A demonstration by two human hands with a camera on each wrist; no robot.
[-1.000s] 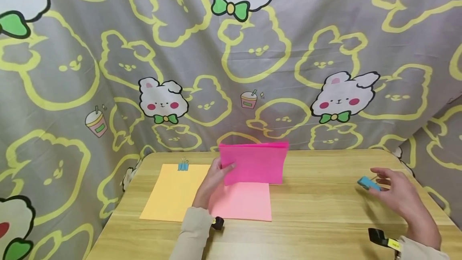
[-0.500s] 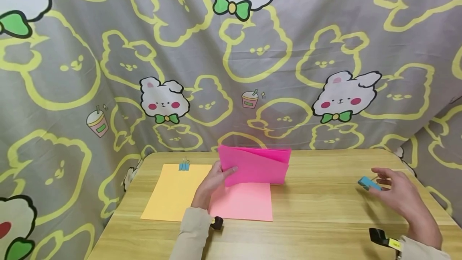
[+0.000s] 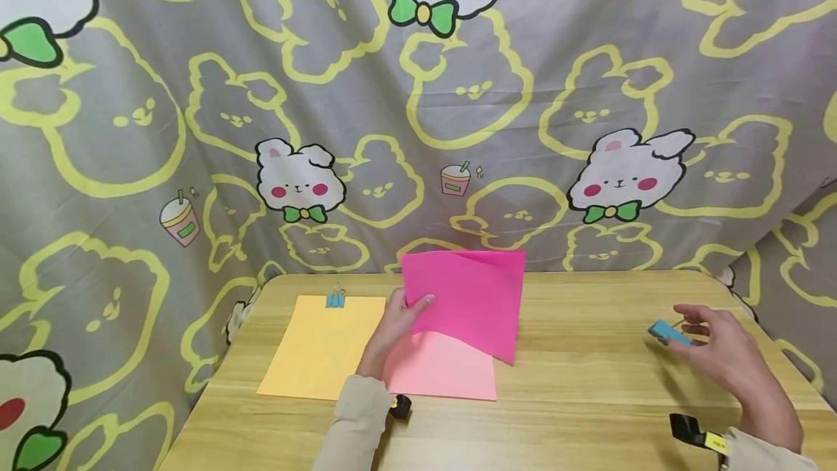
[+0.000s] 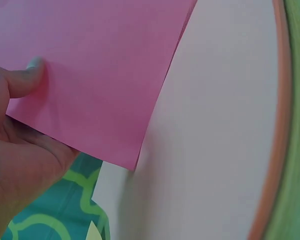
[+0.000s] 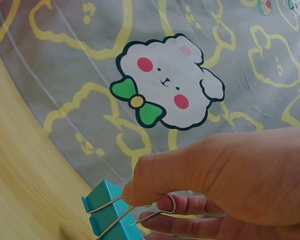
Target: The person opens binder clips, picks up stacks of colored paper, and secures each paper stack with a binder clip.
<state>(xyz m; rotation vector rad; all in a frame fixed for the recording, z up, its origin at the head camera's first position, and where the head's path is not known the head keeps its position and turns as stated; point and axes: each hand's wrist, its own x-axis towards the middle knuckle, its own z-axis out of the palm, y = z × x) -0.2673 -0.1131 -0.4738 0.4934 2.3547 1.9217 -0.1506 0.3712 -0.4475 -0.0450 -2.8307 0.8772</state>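
Note:
Bright pink paper [image 3: 467, 296], several sheets by its layered edge, is held up by my left hand [image 3: 395, 322], thumb on the near face and fingers behind. In the left wrist view the thumb presses on the pink paper [image 4: 100, 75] near its side edge. Over at the right my right hand [image 3: 726, 344] pinches a blue binder clip [image 3: 668, 331] by its wire handles, above the table. The right wrist view shows the binder clip [image 5: 110, 212] with thumb and fingers on the handles. Light pink paper [image 3: 445, 369] lies on the table partly beneath the raised paper.
Yellow-orange paper [image 3: 320, 347] lies at the left with another blue binder clip [image 3: 336, 299] on its far edge. The wooden table [image 3: 575, 398] ends at the back against a grey curtain [image 3: 510, 202] with cartoon prints.
The bright pink paper first tipped, its sheets spreading at the top, then swung so its lower right corner hangs lower. The right hand with the binder clip stays in place.

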